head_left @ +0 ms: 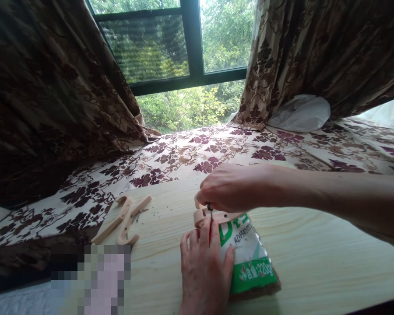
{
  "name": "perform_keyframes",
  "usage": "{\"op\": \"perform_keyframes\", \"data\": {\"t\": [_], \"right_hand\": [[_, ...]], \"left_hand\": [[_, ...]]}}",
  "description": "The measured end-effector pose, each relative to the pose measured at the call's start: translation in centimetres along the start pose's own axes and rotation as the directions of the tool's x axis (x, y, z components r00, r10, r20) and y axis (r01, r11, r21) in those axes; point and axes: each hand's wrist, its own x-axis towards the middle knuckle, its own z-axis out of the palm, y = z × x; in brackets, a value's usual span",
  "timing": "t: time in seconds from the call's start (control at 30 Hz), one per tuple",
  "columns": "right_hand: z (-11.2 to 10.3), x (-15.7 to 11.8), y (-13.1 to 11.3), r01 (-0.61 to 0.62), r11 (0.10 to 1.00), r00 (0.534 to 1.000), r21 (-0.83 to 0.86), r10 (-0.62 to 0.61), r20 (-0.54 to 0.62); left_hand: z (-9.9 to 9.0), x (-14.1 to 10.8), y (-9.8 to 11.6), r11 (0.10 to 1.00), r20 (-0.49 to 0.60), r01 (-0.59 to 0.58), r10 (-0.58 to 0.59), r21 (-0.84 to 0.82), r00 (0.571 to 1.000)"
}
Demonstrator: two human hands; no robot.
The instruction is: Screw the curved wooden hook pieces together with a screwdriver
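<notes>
The right hand (230,188) has its grip closed around a slim metal piece (210,214), positioned over a curved wooden piece (225,217) at the upper edge of a green-and-white packet (254,253) on the tabletop (318,258). The left hand (204,267) rests against the packet, fingers extended, thumb apart; whether its grip retains anything, I cannot tell.

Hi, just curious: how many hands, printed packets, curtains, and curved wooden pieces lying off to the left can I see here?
Hands: 2, the left hand and the right hand
Printed packet: 1
Curtains: 2, left curtain and right curtain
Curved wooden pieces off to the left: 2
Total: 7
</notes>
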Motion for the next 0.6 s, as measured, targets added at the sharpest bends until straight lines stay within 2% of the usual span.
{"op": "perform_keyframes", "data": {"t": [0.2,0.4,0.6], "right_hand": [[0.52,0.04,0.55,-0.065,0.998,0.997,0.026,0.066,-0.029],[-0.15,-0.48,0.74,0.004,0.997,0.999,0.075,-0.001,-0.036],[0.7,-0.32,0.7,-0.027,0.995,0.998,0.099,0.032,-0.052]], "left_hand": [[0.17,0.09,0.09,1.0,-0.012,-0.006,0.006,0.01,1.0],[0.03,-0.1,0.01,1.0,-0.027,-0.014,0.015,0.018,1.0],[0.07,-0.12,-0.01,0.999,-0.037,-0.012,0.013,0.037,0.999]]}}
